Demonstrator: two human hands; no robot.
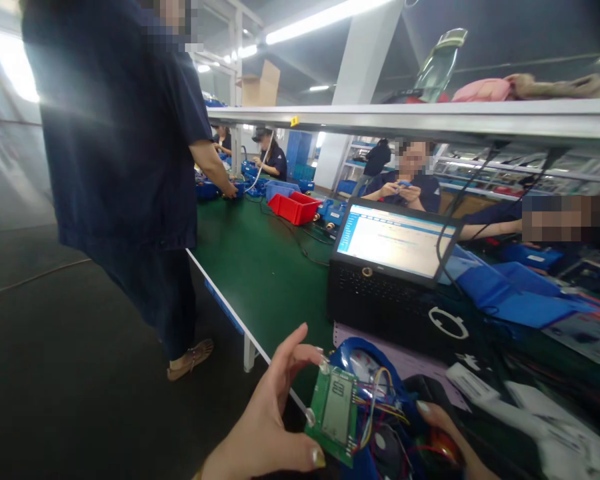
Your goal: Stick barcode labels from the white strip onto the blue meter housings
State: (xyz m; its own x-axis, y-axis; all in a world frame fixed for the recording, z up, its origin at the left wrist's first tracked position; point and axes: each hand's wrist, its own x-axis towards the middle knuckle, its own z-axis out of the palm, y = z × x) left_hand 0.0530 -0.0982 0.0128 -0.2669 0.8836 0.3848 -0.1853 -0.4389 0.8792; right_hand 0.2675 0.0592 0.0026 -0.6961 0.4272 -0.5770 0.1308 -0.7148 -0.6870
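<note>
My left hand (267, 420) is closed on the edges of a green circuit board (320, 403), thumb below and fingers above. On the board's face a small LCD screen (337, 408) shows digits. Several coloured wires (375, 407) run from the board into an open blue housing (363, 350) just right of it. My right hand (453, 433) is at the housing's right side, its thumb showing over the edge; the other fingers are hidden. A rounded orange-red part (443, 445) shows beside that thumb.
An open laptop (380, 267) stands behind the housing. A red bin (294, 208) sits farther along the green table (250, 247). A person in dark clothes (125, 147) stands at the table's left edge. A shelf (430, 117) spans overhead; white objects (555, 413) lie at right.
</note>
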